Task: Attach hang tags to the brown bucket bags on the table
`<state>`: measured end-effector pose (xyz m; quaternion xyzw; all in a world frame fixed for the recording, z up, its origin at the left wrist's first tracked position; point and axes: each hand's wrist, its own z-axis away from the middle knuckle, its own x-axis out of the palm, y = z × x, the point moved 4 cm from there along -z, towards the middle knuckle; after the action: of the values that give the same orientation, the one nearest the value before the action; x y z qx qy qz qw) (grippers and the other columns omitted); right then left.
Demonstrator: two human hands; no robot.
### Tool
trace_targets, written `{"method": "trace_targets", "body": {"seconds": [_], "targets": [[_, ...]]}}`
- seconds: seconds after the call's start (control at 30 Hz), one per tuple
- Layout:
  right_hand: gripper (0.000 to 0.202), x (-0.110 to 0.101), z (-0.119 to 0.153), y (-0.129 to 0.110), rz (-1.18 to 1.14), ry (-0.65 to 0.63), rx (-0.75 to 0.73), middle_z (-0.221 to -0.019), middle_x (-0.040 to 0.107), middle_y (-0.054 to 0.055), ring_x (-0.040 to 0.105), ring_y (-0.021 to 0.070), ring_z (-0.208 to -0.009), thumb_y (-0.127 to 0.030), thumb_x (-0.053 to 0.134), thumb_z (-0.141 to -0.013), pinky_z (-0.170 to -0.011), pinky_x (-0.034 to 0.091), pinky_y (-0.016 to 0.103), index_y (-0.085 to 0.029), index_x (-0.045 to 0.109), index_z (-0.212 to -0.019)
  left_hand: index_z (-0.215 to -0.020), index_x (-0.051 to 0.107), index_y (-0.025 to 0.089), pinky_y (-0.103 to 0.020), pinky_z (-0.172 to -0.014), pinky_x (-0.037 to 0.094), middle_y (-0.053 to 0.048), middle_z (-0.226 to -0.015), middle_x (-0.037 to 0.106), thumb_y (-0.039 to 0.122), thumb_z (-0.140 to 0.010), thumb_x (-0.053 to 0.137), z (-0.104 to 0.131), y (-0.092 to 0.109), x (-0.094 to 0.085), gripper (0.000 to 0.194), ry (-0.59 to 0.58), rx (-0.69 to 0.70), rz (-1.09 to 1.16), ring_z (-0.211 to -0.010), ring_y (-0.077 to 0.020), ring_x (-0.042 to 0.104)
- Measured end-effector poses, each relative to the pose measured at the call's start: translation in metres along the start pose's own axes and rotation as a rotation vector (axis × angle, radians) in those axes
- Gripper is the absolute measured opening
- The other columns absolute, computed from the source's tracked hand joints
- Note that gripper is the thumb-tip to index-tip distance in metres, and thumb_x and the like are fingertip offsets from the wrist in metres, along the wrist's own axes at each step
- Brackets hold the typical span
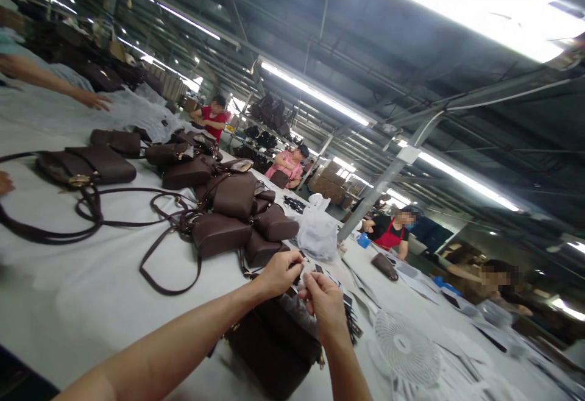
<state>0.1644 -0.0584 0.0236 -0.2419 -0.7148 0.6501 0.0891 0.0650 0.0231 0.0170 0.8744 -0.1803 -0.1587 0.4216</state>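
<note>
Above a dark brown handbag [274, 349], my left hand [280, 274] and my right hand [323, 303] are close together, each with thumb and fingers pinched. A small whitish piece [303, 276] shows between the fingertips; its kind is too unclear to name. The handbag sits on the white table right under both hands, its top gaping, with pale stuffing [301, 312] showing inside. Dark tags or strips [351, 319] lie just beyond my right hand, partly hidden by it.
Several brown bags [222, 233] with looped straps are heaped on the table [91, 303] at left. A white plastic bag [317, 230] and a white fan [404, 346] stand to the right. Co-workers are around; one person's arm [55, 84] reaches over plastic wrap at far left.
</note>
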Motion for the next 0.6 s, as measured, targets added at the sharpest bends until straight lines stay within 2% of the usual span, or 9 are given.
{"method": "trace_targets", "body": {"seconds": [0.17,0.33,0.53,0.6], "targets": [[0.052,0.0023,-0.0036,0.0053,-0.075,-0.043,0.042,-0.049,0.055,0.0,0.037,0.0043,-0.036,-0.061,0.076,-0.056,-0.033,0.023,0.015,-0.013,0.061,-0.068,-0.083,0.061,0.014,-0.021,-0.067,0.039,0.0,-0.076,0.06,0.013,-0.077,0.048,0.0031,0.0026,-0.0007,0.015,0.047,0.035,0.034,-0.072,-0.0132,0.054],[0.05,0.0019,-0.0032,0.0066,-0.221,-0.039,0.087,-0.051,0.053,-0.003,0.037,0.0037,-0.038,-0.055,0.083,-0.05,-0.032,0.023,0.014,-0.014,0.062,-0.069,-0.09,0.064,0.014,-0.021,-0.067,0.039,-0.001,-0.077,0.062,0.012,-0.078,0.047,0.0057,0.0045,-0.0007,0.021,0.056,0.041,0.032,-0.07,-0.013,0.054],[0.042,0.0052,-0.0036,0.0044,-0.344,-0.053,0.19,-0.055,0.05,-0.004,0.04,0.0035,-0.043,-0.04,0.085,-0.049,-0.032,0.023,0.011,-0.013,0.062,-0.07,-0.084,0.063,0.014,-0.02,-0.068,0.039,0.0,-0.076,0.061,0.014,-0.082,0.047,0.0082,0.0058,-0.0003,0.017,0.079,0.087,0.061,-0.07,-0.0122,0.053],[0.038,0.0049,-0.0052,0.0049,-0.344,-0.059,0.175,-0.056,0.049,-0.005,0.041,0.0037,-0.044,-0.038,0.084,-0.051,-0.032,0.024,0.01,-0.014,0.06,-0.069,-0.085,0.062,0.014,-0.021,-0.068,0.039,0.0,-0.075,0.059,0.014,-0.082,0.047,0.0085,0.0063,0.0,0.015,0.079,0.104,0.056,-0.07,-0.0122,0.053]]}}
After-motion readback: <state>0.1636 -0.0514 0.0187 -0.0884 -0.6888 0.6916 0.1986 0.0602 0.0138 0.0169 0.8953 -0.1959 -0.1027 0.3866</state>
